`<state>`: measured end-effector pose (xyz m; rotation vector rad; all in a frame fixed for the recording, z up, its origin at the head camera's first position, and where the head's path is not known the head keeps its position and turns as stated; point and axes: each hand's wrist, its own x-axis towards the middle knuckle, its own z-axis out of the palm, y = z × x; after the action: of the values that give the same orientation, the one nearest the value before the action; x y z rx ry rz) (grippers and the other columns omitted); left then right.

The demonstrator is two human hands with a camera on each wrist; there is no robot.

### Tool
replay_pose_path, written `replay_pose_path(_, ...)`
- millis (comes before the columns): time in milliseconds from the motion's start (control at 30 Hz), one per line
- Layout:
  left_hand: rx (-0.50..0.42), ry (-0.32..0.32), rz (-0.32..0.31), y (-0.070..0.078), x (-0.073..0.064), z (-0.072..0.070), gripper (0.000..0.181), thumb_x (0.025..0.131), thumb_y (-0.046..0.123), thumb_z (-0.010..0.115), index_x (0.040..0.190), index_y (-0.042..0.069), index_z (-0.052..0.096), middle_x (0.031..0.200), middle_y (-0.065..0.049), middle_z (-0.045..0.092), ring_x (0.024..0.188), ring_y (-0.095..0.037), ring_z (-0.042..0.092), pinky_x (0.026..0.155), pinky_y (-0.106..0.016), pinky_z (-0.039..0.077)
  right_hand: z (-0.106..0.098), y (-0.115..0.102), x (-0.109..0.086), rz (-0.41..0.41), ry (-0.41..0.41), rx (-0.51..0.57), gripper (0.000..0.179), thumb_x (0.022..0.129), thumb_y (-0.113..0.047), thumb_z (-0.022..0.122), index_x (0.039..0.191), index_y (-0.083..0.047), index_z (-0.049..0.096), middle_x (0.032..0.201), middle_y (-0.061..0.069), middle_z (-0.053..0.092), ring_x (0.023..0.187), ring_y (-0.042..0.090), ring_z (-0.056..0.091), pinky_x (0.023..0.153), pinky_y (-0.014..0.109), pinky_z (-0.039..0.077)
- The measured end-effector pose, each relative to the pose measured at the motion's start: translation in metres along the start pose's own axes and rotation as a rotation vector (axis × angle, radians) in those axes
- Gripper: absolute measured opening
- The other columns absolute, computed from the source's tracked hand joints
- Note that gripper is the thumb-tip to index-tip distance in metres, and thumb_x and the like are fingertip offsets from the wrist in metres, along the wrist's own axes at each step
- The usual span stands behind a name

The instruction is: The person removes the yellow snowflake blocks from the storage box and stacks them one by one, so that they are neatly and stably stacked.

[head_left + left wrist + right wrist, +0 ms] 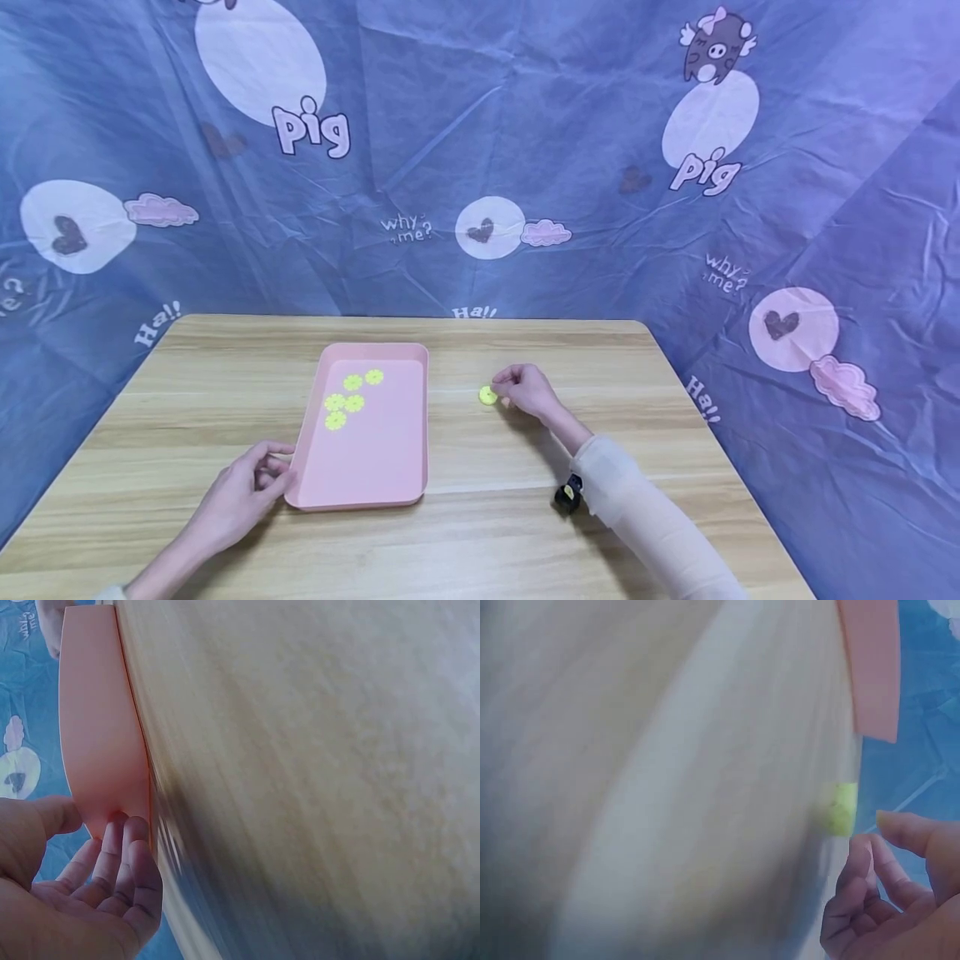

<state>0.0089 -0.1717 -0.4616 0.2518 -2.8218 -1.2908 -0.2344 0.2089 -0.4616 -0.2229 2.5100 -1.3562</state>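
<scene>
On the left side of the table is a shallow pink tray (390,442). My left hand (243,492) rests at its near left corner, the thumb at the rim and relaxed fingers touching the outside wall, as the left wrist view shows. Several yellow discs (352,403), patterned like citrus slices, lie inside toward the tray's upper left. Right of the tray, a similar yellow piece (488,395) sits on the wood. Beside it is my right hand (528,390), loosely bent, with thumb and finger tips close to the edge of the yellow piece (844,810) and a narrow gap between them.
The wooden table (495,550) ends at a blue printed cloth (450,125) hanging behind and at both sides. A small black device (567,497) is strapped at the right wrist, by the pale sleeve (645,517).
</scene>
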Motion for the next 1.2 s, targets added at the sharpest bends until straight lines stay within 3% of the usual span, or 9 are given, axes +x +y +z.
replay_pose_path(200,0.003,0.005,0.003,0.000,0.001,0.000,0.036,0.097,0.011,0.073,0.129,-0.002,0.063,0.100,-0.006,0.074,0.072,0.003,0.061,0.067,-0.021,0.049,0.004,-0.025,0.000,-0.125,-0.014,-0.052,0.017,0.092,-0.013,0.078,0.104,-0.001,0.076,0.084,0.005,0.070,0.073,0.011,0.058,0.064,0.021,0.045)
replay_pose_path(633,-0.003,0.001,-0.014,0.001,0.000,-0.002,0.036,0.098,0.011,0.073,0.130,-0.001,0.062,0.101,-0.006,0.074,0.073,0.003,0.060,0.066,-0.021,0.048,0.039,-0.076,0.006,-0.389,-0.191,-0.129,0.022,0.096,-0.016,0.075,0.113,-0.001,0.076,0.095,0.014,0.074,0.075,0.013,0.063,0.066,0.019,0.050)
replay_pose_path(900,0.000,-0.004,-0.008,-0.003,0.008,-0.004,0.036,0.098,0.011,0.073,0.130,-0.001,0.063,0.100,-0.005,0.074,0.073,0.002,0.060,0.067,-0.021,0.048,0.068,-0.090,0.021,-0.464,-0.278,-0.135,0.023,0.095,-0.012,0.076,0.115,-0.001,0.075,0.097,0.015,0.075,0.079,0.014,0.065,0.072,0.018,0.052)
replay_pose_path(1200,-0.005,-0.006,0.020,-0.010,0.018,-0.008,0.035,0.097,0.009,0.073,0.129,-0.002,0.063,0.100,-0.006,0.075,0.072,0.003,0.060,0.067,-0.021,0.050,0.096,-0.103,0.045,-0.480,-0.322,-0.222,0.025,0.096,-0.016,0.076,0.118,-0.004,0.074,0.099,0.010,0.076,0.082,0.010,0.063,0.073,0.018,0.050)
